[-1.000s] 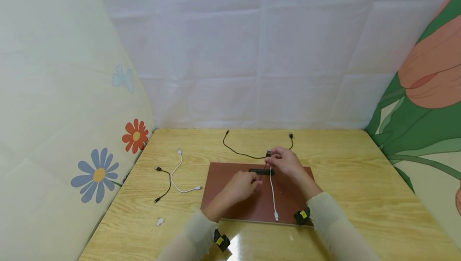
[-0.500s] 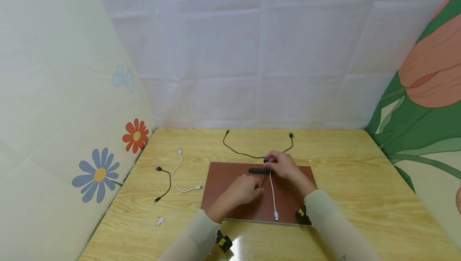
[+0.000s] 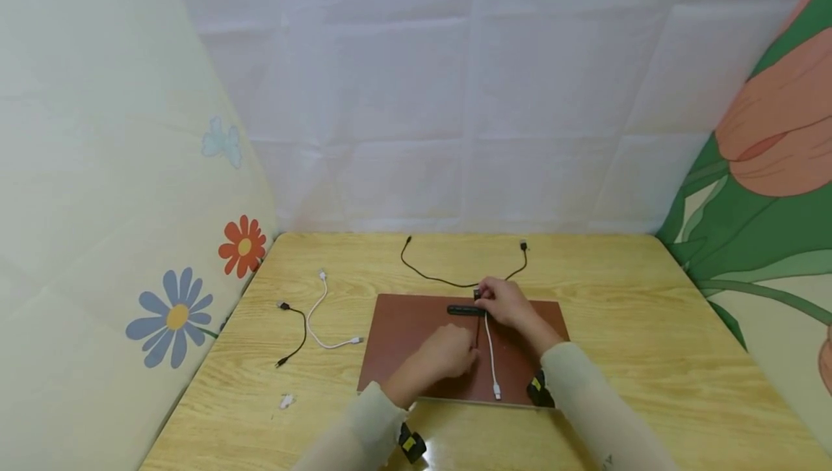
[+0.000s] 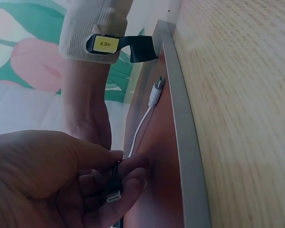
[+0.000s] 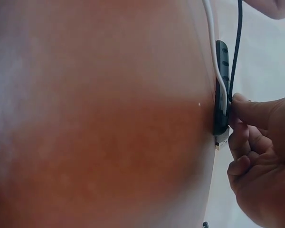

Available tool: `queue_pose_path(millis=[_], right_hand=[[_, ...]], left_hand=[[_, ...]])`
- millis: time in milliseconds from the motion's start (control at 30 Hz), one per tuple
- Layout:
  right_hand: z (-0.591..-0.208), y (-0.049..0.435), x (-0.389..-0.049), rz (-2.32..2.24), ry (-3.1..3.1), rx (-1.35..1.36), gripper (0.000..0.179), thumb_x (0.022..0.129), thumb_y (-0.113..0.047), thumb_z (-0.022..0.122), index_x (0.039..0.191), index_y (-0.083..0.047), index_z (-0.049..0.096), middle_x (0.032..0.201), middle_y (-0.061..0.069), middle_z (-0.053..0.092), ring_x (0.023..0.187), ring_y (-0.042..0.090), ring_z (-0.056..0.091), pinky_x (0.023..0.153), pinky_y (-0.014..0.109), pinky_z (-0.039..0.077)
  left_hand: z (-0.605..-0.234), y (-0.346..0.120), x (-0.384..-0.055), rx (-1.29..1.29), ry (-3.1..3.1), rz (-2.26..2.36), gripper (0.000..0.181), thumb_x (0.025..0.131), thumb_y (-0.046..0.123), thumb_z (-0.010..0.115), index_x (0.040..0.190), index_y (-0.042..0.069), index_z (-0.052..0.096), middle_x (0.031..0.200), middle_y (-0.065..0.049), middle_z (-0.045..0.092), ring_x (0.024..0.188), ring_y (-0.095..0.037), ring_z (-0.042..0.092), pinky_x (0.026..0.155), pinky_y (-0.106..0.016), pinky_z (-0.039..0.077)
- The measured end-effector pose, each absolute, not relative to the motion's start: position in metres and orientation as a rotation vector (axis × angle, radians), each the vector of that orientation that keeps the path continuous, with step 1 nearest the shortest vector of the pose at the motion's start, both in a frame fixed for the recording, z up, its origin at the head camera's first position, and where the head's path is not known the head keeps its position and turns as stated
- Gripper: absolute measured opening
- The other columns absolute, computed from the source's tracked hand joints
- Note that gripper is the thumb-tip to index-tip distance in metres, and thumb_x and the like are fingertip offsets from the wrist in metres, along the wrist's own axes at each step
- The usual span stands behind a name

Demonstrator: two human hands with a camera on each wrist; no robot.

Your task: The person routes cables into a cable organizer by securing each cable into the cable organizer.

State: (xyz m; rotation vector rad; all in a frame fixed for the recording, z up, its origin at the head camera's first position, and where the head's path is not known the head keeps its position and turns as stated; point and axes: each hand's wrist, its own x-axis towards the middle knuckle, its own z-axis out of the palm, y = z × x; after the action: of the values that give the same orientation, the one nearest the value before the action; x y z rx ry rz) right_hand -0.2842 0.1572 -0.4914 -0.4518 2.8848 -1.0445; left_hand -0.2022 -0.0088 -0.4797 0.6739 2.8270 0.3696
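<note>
My left hand (image 3: 448,350) is low over a reddish-brown board (image 3: 406,316). Between its thumb and fingers it pinches one end of a short black USB cable, whose small metal-tipped plug (image 4: 114,194) shows in the left wrist view. At the far part of the board, my right hand (image 3: 507,301) grips the same black cable (image 5: 236,52) near its larger plug (image 3: 477,294). The cable runs taut between both hands. Right by the right fingertips lies a slotted black strip (image 3: 463,310), apparently a cable holder. A white USB cable (image 3: 491,352) runs from its right end toward the front.
Left of the board lie another white cable (image 3: 313,312), a short black cable (image 3: 304,334) and a small white piece (image 3: 287,400). Behind it a longer black cable (image 3: 429,277) curves across the wooden table (image 3: 617,297). Fabric walls enclose the table's back and sides.
My right hand has come down and slightly left, bringing the black plug to the strip. My left hand has moved toward the front and right, and the cable between them is straighter.
</note>
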Motion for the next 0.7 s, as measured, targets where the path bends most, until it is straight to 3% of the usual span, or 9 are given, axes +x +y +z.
queue_pose_path(millis=[133,333,700], right_hand=[[-0.492,0.157,-0.282,-1.013,2.861,-0.441,0.014,0.093,-0.011,0.074,0.102,-0.006,0.065,0.09,0.005,0.068,0.083,0.021,0.063,0.075,0.04,0.052],[-0.492,0.156,-0.285,-0.987,2.87,-0.461,0.013,0.092,-0.01,0.074,0.097,-0.007,0.063,0.088,0.004,0.067,0.081,0.02,0.062,0.072,0.038,0.051],[-0.483,0.154,-0.292,-0.925,2.853,-0.445,0.014,0.091,-0.008,0.076,0.091,-0.008,0.062,0.084,0.003,0.065,0.076,0.018,0.058,0.07,0.036,0.049]], left_hand=[[-0.481,-0.005,-0.2,0.682,2.82,0.316,0.036,0.101,0.029,0.061,0.067,0.017,0.06,0.06,0.004,0.058,0.056,-0.014,0.055,0.058,-0.029,0.047],[-0.484,-0.001,-0.2,0.669,2.825,0.221,0.029,0.102,0.031,0.059,0.077,0.017,0.067,0.075,-0.001,0.064,0.063,-0.016,0.058,0.056,-0.034,0.049],[-0.486,0.003,-0.202,0.736,2.769,0.154,0.025,0.102,0.029,0.057,0.079,0.021,0.064,0.077,0.001,0.061,0.064,-0.015,0.053,0.054,-0.033,0.045]])
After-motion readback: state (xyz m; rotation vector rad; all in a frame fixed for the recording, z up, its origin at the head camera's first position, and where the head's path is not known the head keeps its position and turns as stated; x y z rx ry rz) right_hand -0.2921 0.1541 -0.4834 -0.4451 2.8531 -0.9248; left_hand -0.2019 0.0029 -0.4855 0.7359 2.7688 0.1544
